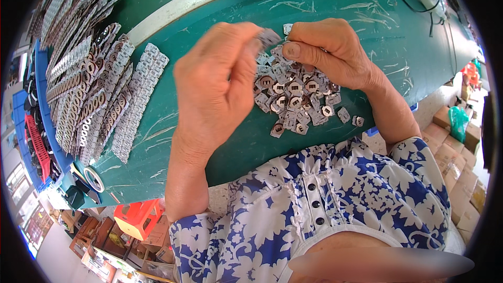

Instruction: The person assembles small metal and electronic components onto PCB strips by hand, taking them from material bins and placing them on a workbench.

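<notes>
My left hand [215, 84], slightly blurred, is closed, with a small grey metal piece [269, 37] at its fingertips. Just to the right, my right hand [332, 52] has its thumb pressed against curled fingers; what they hold, if anything, is hidden. Another small pale piece [287, 29] shows beside the right fingertips, and I cannot tell whether it is held. Below both hands lies a loose pile of small grey metal parts [295, 89], many with a round, slotted centre. The hands cover its upper part.
Strips of joined metal parts [139, 102] are stacked on the left of the green table [230, 165]. Blue bins [52, 120] and a tape roll [94, 178] sit near the left edge. An orange stool [139, 219] stands below; cardboard boxes [445, 152] are at right.
</notes>
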A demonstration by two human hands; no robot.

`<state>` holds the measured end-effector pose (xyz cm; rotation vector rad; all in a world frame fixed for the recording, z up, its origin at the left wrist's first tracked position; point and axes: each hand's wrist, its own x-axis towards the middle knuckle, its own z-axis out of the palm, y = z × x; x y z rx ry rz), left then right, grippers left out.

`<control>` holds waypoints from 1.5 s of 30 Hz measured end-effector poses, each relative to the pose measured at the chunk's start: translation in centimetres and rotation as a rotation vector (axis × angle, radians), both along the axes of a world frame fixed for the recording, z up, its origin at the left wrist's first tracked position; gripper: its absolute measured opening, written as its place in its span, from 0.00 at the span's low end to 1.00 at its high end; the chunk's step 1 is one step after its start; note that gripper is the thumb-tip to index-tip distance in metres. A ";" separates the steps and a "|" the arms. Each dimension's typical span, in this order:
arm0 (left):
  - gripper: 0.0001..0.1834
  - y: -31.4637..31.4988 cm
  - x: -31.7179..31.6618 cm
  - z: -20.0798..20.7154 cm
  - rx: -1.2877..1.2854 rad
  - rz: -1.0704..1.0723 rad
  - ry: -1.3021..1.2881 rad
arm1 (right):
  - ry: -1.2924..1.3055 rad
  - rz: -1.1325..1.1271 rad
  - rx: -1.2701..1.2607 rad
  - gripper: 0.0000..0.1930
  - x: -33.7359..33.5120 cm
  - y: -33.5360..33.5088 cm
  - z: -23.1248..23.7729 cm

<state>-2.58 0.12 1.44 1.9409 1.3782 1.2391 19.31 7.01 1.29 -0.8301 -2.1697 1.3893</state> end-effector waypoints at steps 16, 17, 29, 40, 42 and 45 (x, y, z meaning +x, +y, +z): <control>0.04 -0.7 0.3 -0.2 -0.257 -0.094 -0.098 | 0.080 0.079 0.288 0.16 -0.1 0.4 -1.3; 0.05 -0.7 0.1 -0.1 -0.331 -0.113 -0.055 | 0.090 0.109 0.465 0.16 0.0 0.5 -1.6; 0.03 -0.4 0.3 -0.3 -0.136 -0.015 -0.213 | 0.267 -0.176 -0.530 0.18 -1.0 -1.0 0.4; 0.14 0.0 1.9 -1.6 0.275 0.148 0.159 | 0.125 -0.208 -0.184 0.17 -1.1 -0.8 0.0; 0.13 0.0 1.7 -1.4 0.249 0.151 0.106 | 0.154 -0.206 -0.226 0.17 -1.2 -1.0 0.2; 0.13 -0.2 2.2 -1.7 0.245 0.124 0.097 | 0.166 -0.256 -0.158 0.17 -1.4 -1.1 -0.4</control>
